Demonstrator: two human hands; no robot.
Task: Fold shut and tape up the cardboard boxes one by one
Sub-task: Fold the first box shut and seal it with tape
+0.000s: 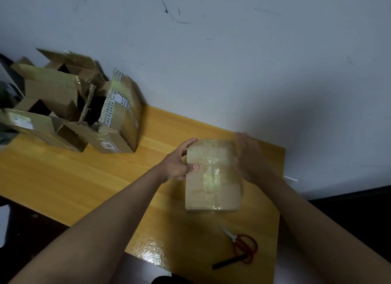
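Note:
A flat, closed cardboard box (213, 176) lies on the wooden table (88, 176), with clear tape along its top seam and across its ends. My left hand (179, 163) grips its left edge, the thumb pressed on top and the fingers reaching along the far corner. My right hand (250, 157) is blurred with motion at the box's right side, fingers fairly straight against the edge. I cannot see a tape roll.
A heap of open, used cardboard boxes (69, 106) sits at the table's far left against the wall. Red-handled scissors (243, 243) and a black pen-like stick (228, 262) lie near the front right edge. The table ends just right of the box.

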